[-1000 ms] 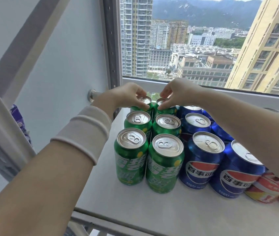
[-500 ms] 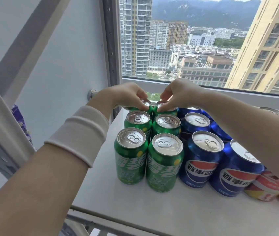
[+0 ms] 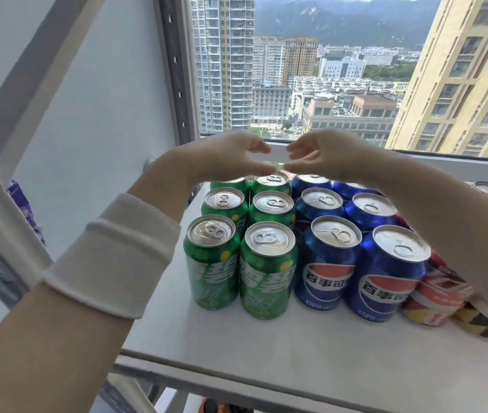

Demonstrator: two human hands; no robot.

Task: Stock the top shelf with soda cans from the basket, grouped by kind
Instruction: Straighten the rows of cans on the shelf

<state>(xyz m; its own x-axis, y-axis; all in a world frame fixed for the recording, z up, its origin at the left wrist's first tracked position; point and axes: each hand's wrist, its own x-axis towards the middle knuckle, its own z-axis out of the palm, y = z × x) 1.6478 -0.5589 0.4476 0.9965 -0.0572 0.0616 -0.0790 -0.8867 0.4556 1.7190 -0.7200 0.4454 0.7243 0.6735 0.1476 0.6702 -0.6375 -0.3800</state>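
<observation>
Judging the stocking well advanced: white flat shelf board point(image 3: 266, 347) under the fingers point(image 3: 254, 147) carrying blue aluminium cola cans point(image 3: 329, 281) to their right, green aluminium soda cans point(image 3: 266, 281) beneath, red-orange cans point(image 3: 433, 299) farther right; left hand point(image 3: 230, 158) and right hand point(image 3: 326, 156) slack, empty. No basket in sight, remainder unknowable.

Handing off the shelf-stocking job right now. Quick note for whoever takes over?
Hands: left hand and right hand are both open, hold nothing, and hover side by side above the rear of the green cans.
Shelf: green cans in two columns at the left, blue cans in two columns right beside them, red-and-yellow cans further right, partly hidden by the right arm.
Done: green and blue groups stand upright, sorted by kind.
Left: the basket is not in view; check it for remaining cans, then check the red-and-yellow group.
</observation>
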